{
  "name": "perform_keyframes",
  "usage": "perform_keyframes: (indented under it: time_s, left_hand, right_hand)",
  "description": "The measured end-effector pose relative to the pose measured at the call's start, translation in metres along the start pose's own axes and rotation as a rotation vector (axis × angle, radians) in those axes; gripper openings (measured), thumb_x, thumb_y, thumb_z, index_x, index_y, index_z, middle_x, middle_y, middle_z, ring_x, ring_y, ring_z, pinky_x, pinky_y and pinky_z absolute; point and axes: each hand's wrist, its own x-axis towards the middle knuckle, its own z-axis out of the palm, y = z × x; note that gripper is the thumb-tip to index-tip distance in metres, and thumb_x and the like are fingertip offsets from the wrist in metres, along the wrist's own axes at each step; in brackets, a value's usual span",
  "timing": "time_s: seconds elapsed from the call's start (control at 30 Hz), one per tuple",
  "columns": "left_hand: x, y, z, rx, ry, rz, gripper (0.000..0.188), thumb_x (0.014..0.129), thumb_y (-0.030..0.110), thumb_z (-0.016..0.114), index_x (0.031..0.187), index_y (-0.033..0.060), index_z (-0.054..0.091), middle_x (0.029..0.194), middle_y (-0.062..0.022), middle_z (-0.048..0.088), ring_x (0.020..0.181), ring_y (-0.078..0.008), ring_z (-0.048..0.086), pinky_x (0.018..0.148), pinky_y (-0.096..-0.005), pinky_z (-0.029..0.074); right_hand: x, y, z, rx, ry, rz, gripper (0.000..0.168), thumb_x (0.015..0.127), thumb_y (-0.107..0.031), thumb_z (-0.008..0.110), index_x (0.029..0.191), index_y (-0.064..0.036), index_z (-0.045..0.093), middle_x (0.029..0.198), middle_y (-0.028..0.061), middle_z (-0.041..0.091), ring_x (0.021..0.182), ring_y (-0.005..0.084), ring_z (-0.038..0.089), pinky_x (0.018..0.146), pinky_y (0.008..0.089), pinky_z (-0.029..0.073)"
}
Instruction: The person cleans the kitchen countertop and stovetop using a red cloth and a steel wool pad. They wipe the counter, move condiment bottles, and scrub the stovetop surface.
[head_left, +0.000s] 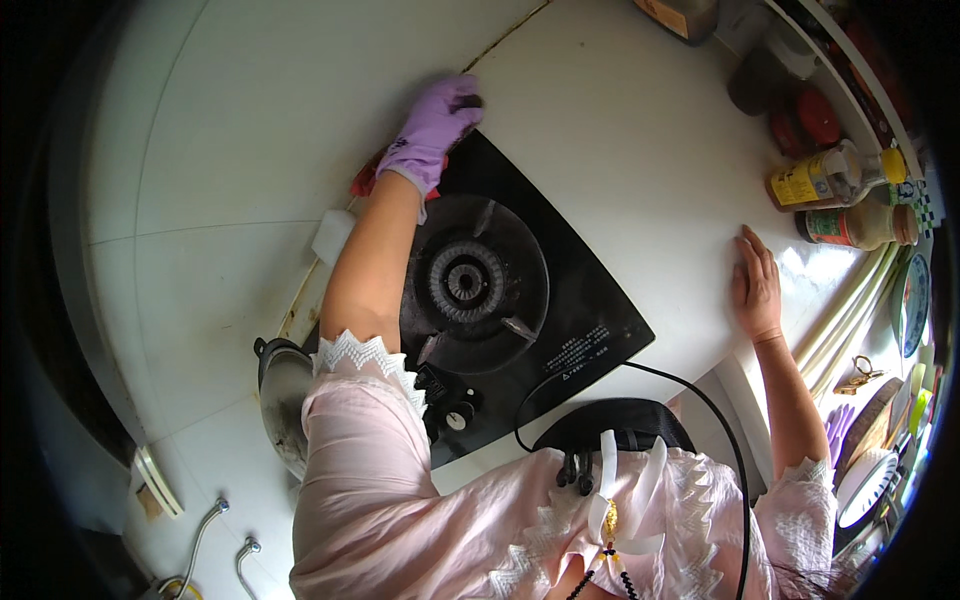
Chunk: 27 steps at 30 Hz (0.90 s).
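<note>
My left hand (442, 127) wears a lilac glove and reaches over the back corner of a black gas hob (592, 307), by the wall joint. Its fingers are curled; a dark patch shows between them, and I cannot tell whether it is a held thing or the glove's palm. Red material (365, 176) lies under the wrist. The round burner (465, 282) sits below and right of that hand, without a pan. My right hand (757, 285) is bare and rests palm down on the white countertop (645, 187), fingers slightly apart, holding nothing.
Bottles with a yellow cap (810, 180) and a brown cap (855, 225), jars and a red container (814, 120) line the right side. Long pale stalks (847, 307) and scissors (861, 373) lie below. A metal pot (286, 409) and a white block (334, 234) stand left. A black cable crosses the front.
</note>
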Motion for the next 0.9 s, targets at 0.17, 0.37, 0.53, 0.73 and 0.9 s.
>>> perform_keyframes:
  time_s: [0.17,0.37,0.53,0.73,0.9]
  left_hand:
    - [-0.002,0.019,0.039,-0.083,-0.361,0.044,0.044,0.085,-0.011,0.058,0.125,0.0052,0.061,0.115,-0.0075,0.065,0.105,-0.0163,0.061,0.088,-0.0297,0.051]
    - [0.015,-0.027,-0.023,0.193,-0.018,-0.091,0.022,0.088,-0.001,0.056,0.106,0.0034,0.069,0.103,-0.0096,0.069,0.095,-0.0188,0.064,0.085,-0.0303,0.052]
    - [0.002,0.015,0.019,0.136,-0.188,0.079,0.021,0.087,0.001,0.057,0.103,0.0042,0.071,0.103,-0.0089,0.07,0.093,-0.0184,0.065,0.083,-0.0285,0.052]
    - [0.01,0.016,0.027,0.526,-0.091,0.299,0.023,0.084,-0.001,0.059,0.104,0.0027,0.07,0.108,-0.014,0.069,0.097,-0.0251,0.066,0.086,-0.0317,0.052]
    - [-0.026,-0.018,-0.03,0.192,0.063,-0.167,0.023,0.088,0.008,0.051,0.095,-0.0018,0.07,0.086,-0.0109,0.068,0.076,-0.0139,0.059,0.072,-0.0286,0.05]
  right_hand:
    - [-0.004,0.005,0.003,-0.02,-0.007,0.022,0.047,0.085,-0.002,0.051,0.132,-0.006,0.051,0.146,0.0115,0.045,0.13,0.0324,0.046,0.11,0.042,0.037]
    - [-0.001,-0.001,-0.001,0.009,-0.023,0.005,0.046,0.086,-0.003,0.051,0.132,-0.005,0.051,0.147,0.0118,0.045,0.13,0.0323,0.046,0.111,0.0422,0.037]
    - [-0.005,0.001,0.0,-0.011,-0.01,0.03,0.047,0.085,-0.003,0.051,0.132,-0.005,0.051,0.146,0.0112,0.046,0.13,0.0321,0.047,0.11,0.0421,0.037]
    - [-0.004,0.003,0.0,-0.038,0.015,0.004,0.047,0.086,-0.003,0.051,0.133,-0.005,0.05,0.146,0.0109,0.047,0.13,0.0316,0.047,0.11,0.0418,0.037]
    - [-0.005,0.001,0.001,-0.008,0.023,-0.005,0.046,0.086,-0.003,0.05,0.132,-0.005,0.051,0.145,0.0114,0.047,0.129,0.0323,0.047,0.11,0.0425,0.037]
